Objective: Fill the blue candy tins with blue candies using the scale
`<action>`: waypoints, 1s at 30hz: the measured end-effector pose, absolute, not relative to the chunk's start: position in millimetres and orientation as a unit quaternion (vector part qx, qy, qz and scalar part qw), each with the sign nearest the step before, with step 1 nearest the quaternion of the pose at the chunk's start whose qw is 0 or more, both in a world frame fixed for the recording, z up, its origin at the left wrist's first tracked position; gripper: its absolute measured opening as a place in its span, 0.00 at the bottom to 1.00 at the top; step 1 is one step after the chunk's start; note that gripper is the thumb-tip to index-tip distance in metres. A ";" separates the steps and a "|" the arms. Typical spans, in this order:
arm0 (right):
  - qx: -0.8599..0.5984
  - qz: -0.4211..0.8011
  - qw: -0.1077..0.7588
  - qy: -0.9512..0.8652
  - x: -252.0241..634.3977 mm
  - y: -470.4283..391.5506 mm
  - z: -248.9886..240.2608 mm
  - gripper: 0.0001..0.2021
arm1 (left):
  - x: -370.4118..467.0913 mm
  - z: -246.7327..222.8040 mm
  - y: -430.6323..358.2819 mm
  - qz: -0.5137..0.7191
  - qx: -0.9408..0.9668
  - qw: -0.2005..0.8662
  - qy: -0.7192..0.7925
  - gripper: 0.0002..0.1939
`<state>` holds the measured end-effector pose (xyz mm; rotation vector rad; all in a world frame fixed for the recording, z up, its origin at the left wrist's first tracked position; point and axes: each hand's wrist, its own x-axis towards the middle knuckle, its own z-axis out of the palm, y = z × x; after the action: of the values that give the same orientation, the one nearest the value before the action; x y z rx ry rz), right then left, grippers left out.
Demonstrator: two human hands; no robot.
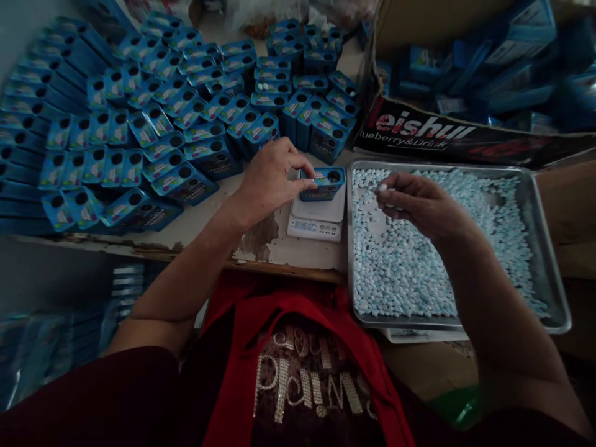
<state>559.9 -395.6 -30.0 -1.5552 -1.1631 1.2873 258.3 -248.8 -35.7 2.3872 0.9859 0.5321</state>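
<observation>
Standing upright, dark-holed blue box [325, 190]

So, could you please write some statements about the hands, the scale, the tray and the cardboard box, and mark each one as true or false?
1. The left hand is at a blue container on the white scale. True.
2. The right hand is inside the cardboard box. False: it is over the metal tray, with a white piece at its fingertips.
3. The tray holds many small white and pale blue pieces. True.
4. The scale's display is blank. False: it shows digits.
5. The cardboard box beyond the tray has blue packages in it. True.
</observation>
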 end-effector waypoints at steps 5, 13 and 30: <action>-0.626 0.352 0.315 -0.620 544.2 -357.3 -12.7 0.15 | 265.1 -31.4 -245.9 0.205 0.876 0.254 0.356 0.04; -0.609 0.151 0.162 -0.762 523.6 -320.3 1.8 0.03 | 286.1 -28.7 -244.9 0.202 0.884 0.240 0.347 0.12; -0.624 0.243 0.246 -0.701 518.6 -308.2 -10.6 0.09 | 207.0 -47.0 -239.0 0.291 0.836 0.257 0.388 0.19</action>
<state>518.6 -308.2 -10.6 -1.7024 -1.9124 0.6633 207.0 -239.0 -47.0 2.2679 1.0522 0.7888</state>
